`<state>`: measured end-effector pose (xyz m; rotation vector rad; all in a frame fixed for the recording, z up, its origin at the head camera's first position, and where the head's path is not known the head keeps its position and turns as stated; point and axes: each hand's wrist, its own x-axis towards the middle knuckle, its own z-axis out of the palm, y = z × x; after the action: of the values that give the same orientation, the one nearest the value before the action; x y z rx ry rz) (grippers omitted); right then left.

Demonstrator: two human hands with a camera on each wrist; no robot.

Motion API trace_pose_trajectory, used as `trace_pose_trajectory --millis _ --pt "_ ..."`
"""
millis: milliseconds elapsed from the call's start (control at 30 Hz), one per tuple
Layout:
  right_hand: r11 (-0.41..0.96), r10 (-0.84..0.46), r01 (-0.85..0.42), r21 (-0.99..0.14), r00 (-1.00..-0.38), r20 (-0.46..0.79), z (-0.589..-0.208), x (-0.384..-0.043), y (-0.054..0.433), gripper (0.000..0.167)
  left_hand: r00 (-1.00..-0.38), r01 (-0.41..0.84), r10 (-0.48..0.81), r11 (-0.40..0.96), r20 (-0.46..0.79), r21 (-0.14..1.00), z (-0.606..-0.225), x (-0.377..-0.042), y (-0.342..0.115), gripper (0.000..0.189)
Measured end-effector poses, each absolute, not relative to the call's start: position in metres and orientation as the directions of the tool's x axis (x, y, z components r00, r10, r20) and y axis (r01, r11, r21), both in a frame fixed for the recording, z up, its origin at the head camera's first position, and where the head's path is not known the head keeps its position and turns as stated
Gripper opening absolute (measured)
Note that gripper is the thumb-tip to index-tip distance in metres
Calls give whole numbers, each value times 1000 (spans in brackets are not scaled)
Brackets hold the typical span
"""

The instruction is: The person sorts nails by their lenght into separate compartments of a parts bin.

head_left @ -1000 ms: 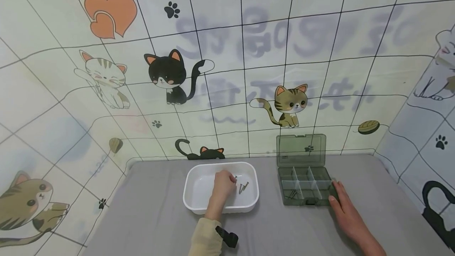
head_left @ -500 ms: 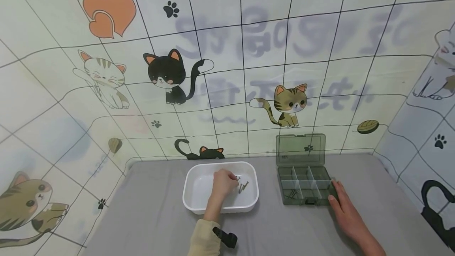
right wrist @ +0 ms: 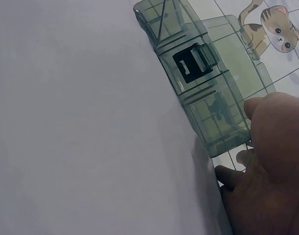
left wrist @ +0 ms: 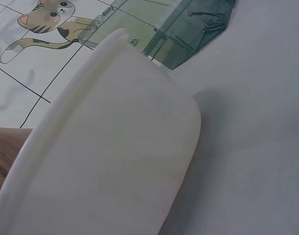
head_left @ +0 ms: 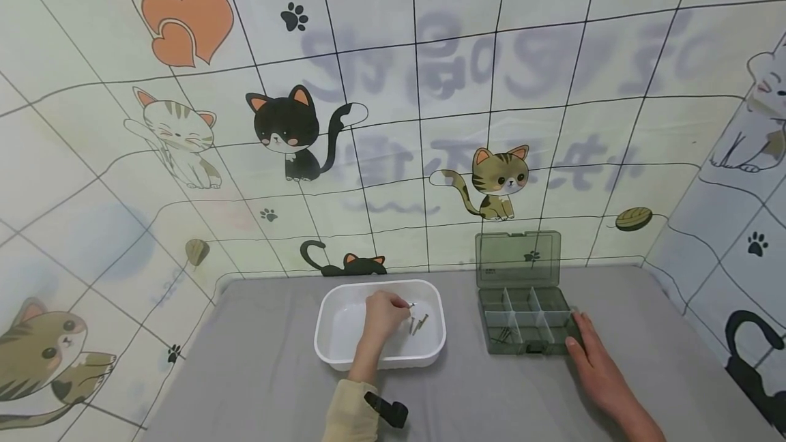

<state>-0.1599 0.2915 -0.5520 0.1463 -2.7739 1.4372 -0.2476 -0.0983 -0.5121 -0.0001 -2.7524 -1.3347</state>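
Observation:
My left hand (head_left: 383, 317) reaches into a white plastic tray (head_left: 344, 360). Thumb and fingertips pinch a small screw (head_left: 411, 305), which is mostly hidden by the fingers. Beside them on the tray floor lie more loose screws (head_left: 420, 324). The left wrist view is filled by the tray's outer wall (left wrist: 120, 132), with a bit of the hand behind its rim. My right hand (head_left: 598, 367) rests against the right side of a green translucent divider box (head_left: 517, 347), fingers fairly straight and thumb near the front corner. In the right wrist view, the box's front carries a dark latch (right wrist: 193, 63).
The box's lid (head_left: 518, 261) stands raised at the back. Several thin dark pieces (head_left: 503, 335) lie in its front left compartment. A grey cloth (head_left: 264, 360) covers the table, and a cat-patterned sheet (head_left: 393, 121) hangs behind and at both sides.
My left fingertips have shifted slightly among the screws, and the loose screws beside them have moved a little. The right hand and the box have stayed put.

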Motion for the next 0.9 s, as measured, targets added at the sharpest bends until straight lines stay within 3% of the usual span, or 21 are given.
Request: trace_pose_trajectory --millis 500,900 --pt "577 -77 -79 -813 -996 42 -551 -160 291 69 -998 43 -9 586 59 809 -507 -248 -99 5" --pt "560 -82 -87 -824 -995 49 -549 -160 293 68 -986 152 30 544 162 825 -476 -239 -94 8"
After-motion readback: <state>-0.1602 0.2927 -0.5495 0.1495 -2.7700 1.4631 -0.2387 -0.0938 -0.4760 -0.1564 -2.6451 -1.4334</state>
